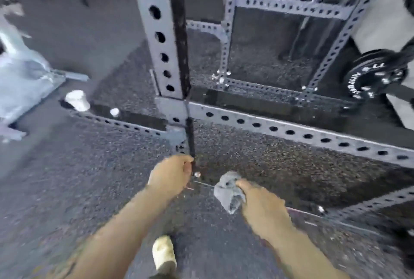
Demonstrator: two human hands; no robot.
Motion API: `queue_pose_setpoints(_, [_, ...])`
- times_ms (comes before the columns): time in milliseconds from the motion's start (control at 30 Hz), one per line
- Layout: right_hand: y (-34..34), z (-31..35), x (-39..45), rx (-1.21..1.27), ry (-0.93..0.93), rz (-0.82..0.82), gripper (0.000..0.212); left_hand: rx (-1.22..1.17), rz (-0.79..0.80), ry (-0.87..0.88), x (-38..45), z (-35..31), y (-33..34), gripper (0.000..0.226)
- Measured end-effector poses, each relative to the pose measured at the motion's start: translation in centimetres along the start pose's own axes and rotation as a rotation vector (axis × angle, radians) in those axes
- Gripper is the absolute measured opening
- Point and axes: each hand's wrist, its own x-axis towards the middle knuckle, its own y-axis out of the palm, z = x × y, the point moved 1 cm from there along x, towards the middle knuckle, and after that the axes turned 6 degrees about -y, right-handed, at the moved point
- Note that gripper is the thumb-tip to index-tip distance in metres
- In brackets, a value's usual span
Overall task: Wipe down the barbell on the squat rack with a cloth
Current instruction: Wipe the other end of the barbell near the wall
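Two hands are seen low before the squat rack (156,39). A grey cloth (228,191) is bunched in the closed fingers of the right hand (262,207), pressed on what appears to be the thin, blurred barbell (300,211) running off to the right. The left hand (170,173) is curled shut around a dark upright rod (190,140) beside the rack post. Wiping seems to be under way; next, the cloth would probably have to be slid along the bar under steady pressure.
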Motion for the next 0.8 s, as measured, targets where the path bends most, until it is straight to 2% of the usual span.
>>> queue_pose_setpoints(67, [0.5,5.0,2.9,0.014,-0.109,0.048,0.038,-0.076,-0.041,-0.123,-0.1,6.0,-2.3,0.03])
queue_pose_setpoints(167, [2.1,12.2,7.3,-0.016,-0.227,0.129,0.05,-0.159,-0.079,-0.304,-0.2,15.0,-5.1,0.031])
queue_pose_setpoints(267, [3.9,20.1,12.0,-0.045,-0.306,0.213,0.048,-0.184,-0.065,-0.421,-0.2,23.4,-8.4,0.031])
queue_pose_setpoints(433, [5.0,33.4,18.6,-0.013,-0.479,0.199,0.043,-0.137,-0.142,-0.596,1.7,34.9,-16.3,0.029])
queue_pose_setpoints(533, [4.7,38.3,21.6,0.029,-0.57,0.184,0.028,-0.184,-0.239,-0.598,4.1,38.7,-19.7,0.028])
queue_pose_setpoints(800, [1.8,42.0,33.9,-0.016,-0.495,0.246,0.015,-0.364,-0.199,-0.52,15.0,41.3,-22.8,0.029])
